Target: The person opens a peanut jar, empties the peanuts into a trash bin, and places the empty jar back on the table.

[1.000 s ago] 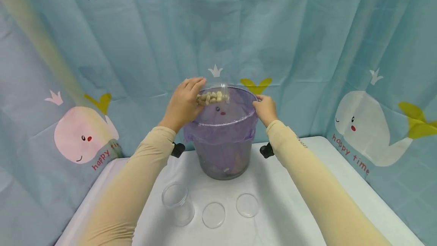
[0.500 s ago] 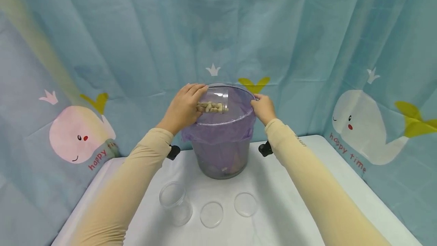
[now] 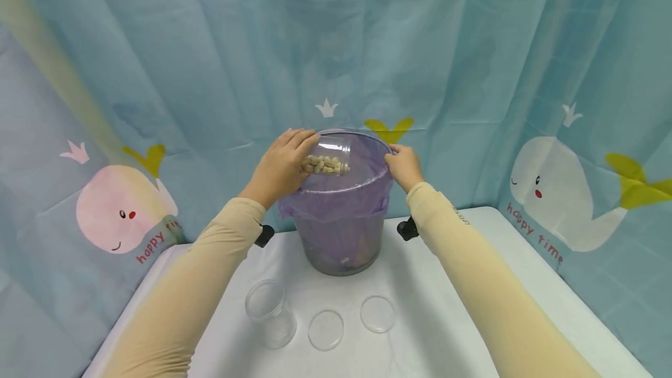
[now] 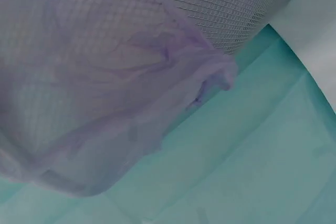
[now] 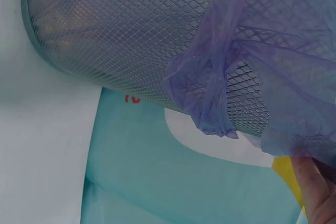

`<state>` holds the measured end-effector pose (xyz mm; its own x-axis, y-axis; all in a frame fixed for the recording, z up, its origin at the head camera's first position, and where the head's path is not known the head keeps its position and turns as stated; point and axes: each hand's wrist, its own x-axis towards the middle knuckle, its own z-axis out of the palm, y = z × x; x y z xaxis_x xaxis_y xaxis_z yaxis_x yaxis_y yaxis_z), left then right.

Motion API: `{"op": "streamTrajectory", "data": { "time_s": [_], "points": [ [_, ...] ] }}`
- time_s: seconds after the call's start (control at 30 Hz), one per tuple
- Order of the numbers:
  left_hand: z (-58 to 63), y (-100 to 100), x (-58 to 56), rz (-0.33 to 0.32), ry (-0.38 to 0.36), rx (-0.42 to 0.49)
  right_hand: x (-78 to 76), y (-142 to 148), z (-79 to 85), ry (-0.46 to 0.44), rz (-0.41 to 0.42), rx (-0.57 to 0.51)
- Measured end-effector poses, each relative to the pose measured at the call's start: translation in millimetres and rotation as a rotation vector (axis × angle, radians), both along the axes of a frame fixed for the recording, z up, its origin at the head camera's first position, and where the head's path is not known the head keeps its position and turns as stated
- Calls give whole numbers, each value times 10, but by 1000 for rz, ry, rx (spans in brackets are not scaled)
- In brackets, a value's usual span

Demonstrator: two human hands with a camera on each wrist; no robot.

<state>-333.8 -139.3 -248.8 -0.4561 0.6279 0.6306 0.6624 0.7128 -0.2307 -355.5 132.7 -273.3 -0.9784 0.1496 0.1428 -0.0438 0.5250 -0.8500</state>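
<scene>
My left hand (image 3: 283, 162) grips a clear plastic jar (image 3: 333, 146) lying on its side over the mouth of a mesh wastebasket (image 3: 340, 252). Pale tan, nut-like pieces (image 3: 324, 164) lie along the jar's lower side, and its mouth points right. A thin purple bin bag (image 3: 341, 203) lines the basket and folds down over its rim. At the rim's right side my right hand (image 3: 405, 167) pinches the bag and edge. In the right wrist view, fingers (image 5: 310, 187) show at the bag's fold. The left wrist view shows the bag (image 4: 131, 77) and mesh; the left hand is out of it.
Nearer on the white table (image 3: 420, 331) stands another clear jar (image 3: 272, 315), without a lid on it. Two clear round lids, a left one (image 3: 326, 330) and a right one (image 3: 377, 314), lie beside it. A blue printed curtain (image 3: 336, 45) hangs close behind the basket.
The left hand has lowered the jar slightly toward the basket's mouth, and the pieces have shifted inside it. My right hand keeps its hold on the rim.
</scene>
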Motion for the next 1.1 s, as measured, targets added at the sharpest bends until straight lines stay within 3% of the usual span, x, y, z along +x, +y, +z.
{"op": "streamTrajectory", "data": {
  "time_s": [0.2, 0.43, 0.9, 1.1],
  "points": [
    [38, 9, -9, 20, 31, 70, -7, 22, -1, -2, -3, -10],
    [40, 7, -8, -11, 33, 5, -13, 17, 1, -14, -8, -2],
    [58, -68, -19, 31, 46, 94, -22, 25, 2, -21, 12, -11],
    [8, -16, 3, 14, 3, -27, -9, 4, -6, -13, 6, -6]
  ]
}}
